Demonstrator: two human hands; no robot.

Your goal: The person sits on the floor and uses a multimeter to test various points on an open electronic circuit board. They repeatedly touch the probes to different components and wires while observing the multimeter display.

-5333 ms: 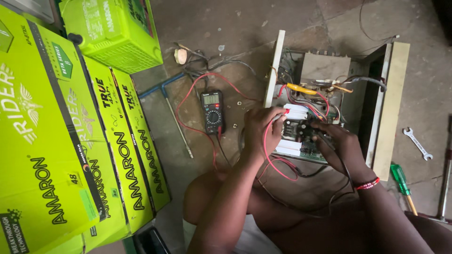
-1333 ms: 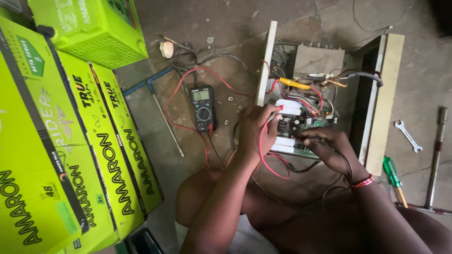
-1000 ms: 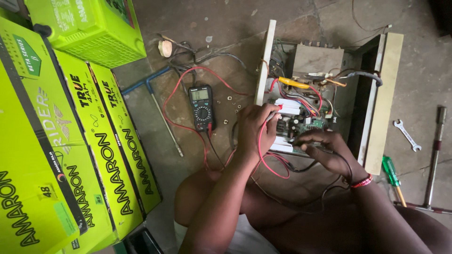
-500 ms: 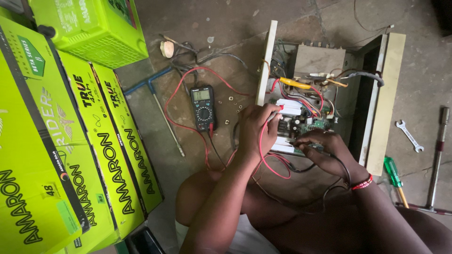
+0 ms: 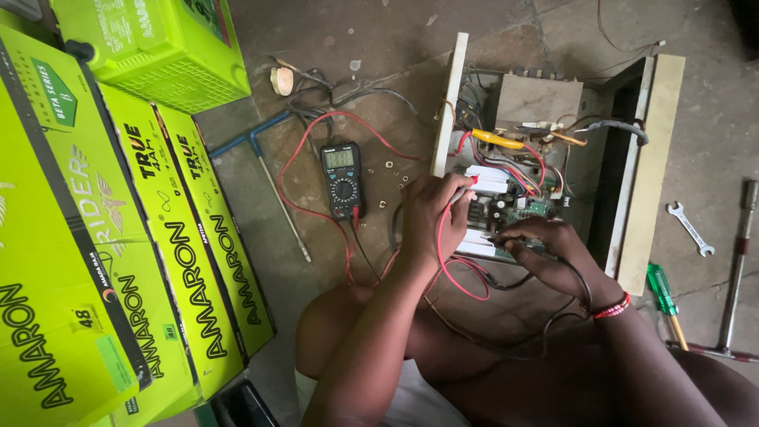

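Holding the red probe [image 5: 465, 188] in a pinch, the left hand [image 5: 433, 217] presses its tip onto the circuit board [image 5: 506, 207] inside the open metal case [image 5: 632, 182] on the floor. The right hand [image 5: 545, 251] is curled at the board's near edge, fingers pressed together on what looks like the black probe; the tip itself is hidden, so I can't tell the exact contact.

Probes: light, stiff plastic shafts with thin metal tips that are likely to skid off solder joints; best held low on the shaft, pencil-style. Leads are soft, and the red lead [image 5: 316, 150] loops back to the meter [image 5: 341, 179], which lies on the floor left of the case, well apart from both hands. Board is fragile with crowded parts, so light pressure only.

Wrench [image 5: 690, 228] and green screwdriver [image 5: 662, 291] lie right of the case, untouched.
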